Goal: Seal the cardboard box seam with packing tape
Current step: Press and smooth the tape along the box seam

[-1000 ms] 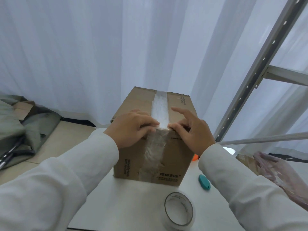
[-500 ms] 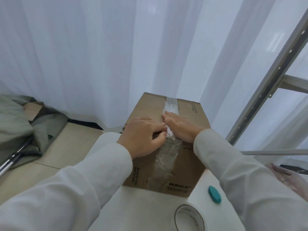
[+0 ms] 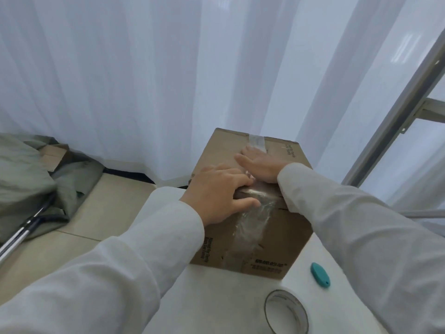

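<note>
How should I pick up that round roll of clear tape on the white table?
Grab the round roll of clear tape from above, probably fingers inside its open hole and thumb on the outer rim. It lies flat on the white table, hole facing up, with nothing touching it.

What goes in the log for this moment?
right hand: flat on top-seam tape | left hand: pressing tape at box front edge | roll: on table

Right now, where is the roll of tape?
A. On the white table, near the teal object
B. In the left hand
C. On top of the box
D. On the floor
A: the roll of tape lies on the white table, near the teal object; neither hand holds it.
</note>
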`<state>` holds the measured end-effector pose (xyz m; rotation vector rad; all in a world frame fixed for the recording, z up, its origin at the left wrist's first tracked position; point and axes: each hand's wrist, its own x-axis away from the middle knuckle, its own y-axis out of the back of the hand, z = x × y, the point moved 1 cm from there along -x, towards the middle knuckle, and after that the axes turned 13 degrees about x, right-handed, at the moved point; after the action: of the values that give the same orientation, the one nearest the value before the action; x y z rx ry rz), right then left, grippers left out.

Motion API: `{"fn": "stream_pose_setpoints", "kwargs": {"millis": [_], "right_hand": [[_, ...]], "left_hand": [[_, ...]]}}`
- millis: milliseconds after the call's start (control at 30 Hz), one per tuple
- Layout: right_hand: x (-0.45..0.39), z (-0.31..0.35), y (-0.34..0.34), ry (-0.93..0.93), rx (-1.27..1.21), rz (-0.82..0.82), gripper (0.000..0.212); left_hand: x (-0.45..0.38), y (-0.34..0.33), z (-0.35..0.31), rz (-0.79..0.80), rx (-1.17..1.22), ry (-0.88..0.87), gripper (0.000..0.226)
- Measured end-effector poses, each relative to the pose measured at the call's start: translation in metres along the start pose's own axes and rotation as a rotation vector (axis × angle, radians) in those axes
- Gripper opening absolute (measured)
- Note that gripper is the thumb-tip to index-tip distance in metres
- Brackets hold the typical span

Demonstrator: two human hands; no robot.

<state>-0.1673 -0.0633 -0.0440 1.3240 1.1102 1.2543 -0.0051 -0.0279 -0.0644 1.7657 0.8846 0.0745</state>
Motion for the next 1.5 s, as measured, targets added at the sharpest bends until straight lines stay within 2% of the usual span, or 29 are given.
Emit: {"fn": "stream_pose_setpoints", "kwargs": {"millis": [100, 267, 333, 400, 433, 500, 567, 633, 700, 767, 800, 867, 933, 1067, 1200, 1300, 1433, 1500], "right_hand": [[0.051, -0.001, 0.001, 0.011, -0.139, 0.015, 0.064], [0.121, 0.008, -0.021, 0.072, 0.091, -0.258, 0.063], [0.135, 0.004, -0.024, 0.08, -0.044, -0.32, 0.053], [0.152, -0.006, -0.026, 0.032, -0.337, -0.42, 0.032], [0.16, -0.013, -0.028, 0.007, -0.441, -0.507, 0.029], [0.172, -0.031, -0.033, -0.094, -0.494, -0.662, 0.034], [0.175, -0.056, -0.047, -0.255, -0.501, -0.718, 0.031], [0.174, -0.084, -0.068, -0.402, -0.44, -0.654, 0.022], [0.171, -0.107, -0.098, -0.46, -0.195, -0.351, 0.016], [0.166, -0.122, -0.128, -0.394, 0.078, 0.013, 0.035], [0.163, -0.126, -0.141, -0.364, 0.161, 0.133, 0.045], [0.153, -0.129, -0.16, -0.35, 0.228, 0.244, 0.056], [0.142, -0.13, -0.175, -0.359, 0.243, 0.28, 0.057], [0.128, -0.128, -0.189, -0.357, 0.287, 0.247, 0.032], [0.125, -0.13, -0.19, -0.409, 0.219, 0.2, 0.029], [0.13, -0.141, -0.182, -0.588, -0.042, 0.171, 0.032], [0.144, -0.165, -0.188, -0.809, -0.486, 0.186, 0.012], [0.153, -0.172, -0.19, -0.923, -0.748, 0.186, 0.013]], "left_hand": [[-0.002, 0.001, -0.003, -0.036, -0.004, -0.005, 0.043], [0.0, 0.004, -0.009, -0.028, 0.021, 0.018, 0.036], [0.0, 0.004, -0.008, -0.026, 0.03, 0.023, 0.038], [0.001, 0.003, -0.005, -0.022, 0.051, 0.012, 0.044], [0.003, 0.002, -0.003, -0.02, 0.05, -0.001, 0.049], [0.005, 0.0, -0.001, -0.021, 0.026, -0.028, 0.06], [0.007, -0.003, -0.002, -0.044, 0.002, -0.041, 0.065], [0.006, -0.004, -0.007, -0.084, -0.027, -0.065, 0.064], [0.003, -0.004, -0.014, -0.132, -0.025, -0.086, 0.059], [0.0, -0.005, -0.018, -0.171, 0.007, -0.085, 0.057], [-0.002, -0.006, -0.02, -0.177, 0.018, -0.089, 0.057], [-0.005, -0.011, -0.02, -0.181, 0.028, -0.111, 0.054], [-0.007, -0.015, -0.018, -0.201, 0.031, -0.125, 0.05], [-0.014, -0.019, -0.018, -0.277, 0.036, -0.139, 0.042], [-0.018, -0.022, -0.02, -0.35, 0.004, -0.149, 0.032], [-0.022, -0.023, -0.022, -0.381, -0.019, -0.145, 0.034], [-0.023, -0.024, -0.027, -0.397, -0.026, -0.135, 0.03], [-0.024, -0.025, -0.029, -0.396, -0.021, -0.146, 0.028]]}}
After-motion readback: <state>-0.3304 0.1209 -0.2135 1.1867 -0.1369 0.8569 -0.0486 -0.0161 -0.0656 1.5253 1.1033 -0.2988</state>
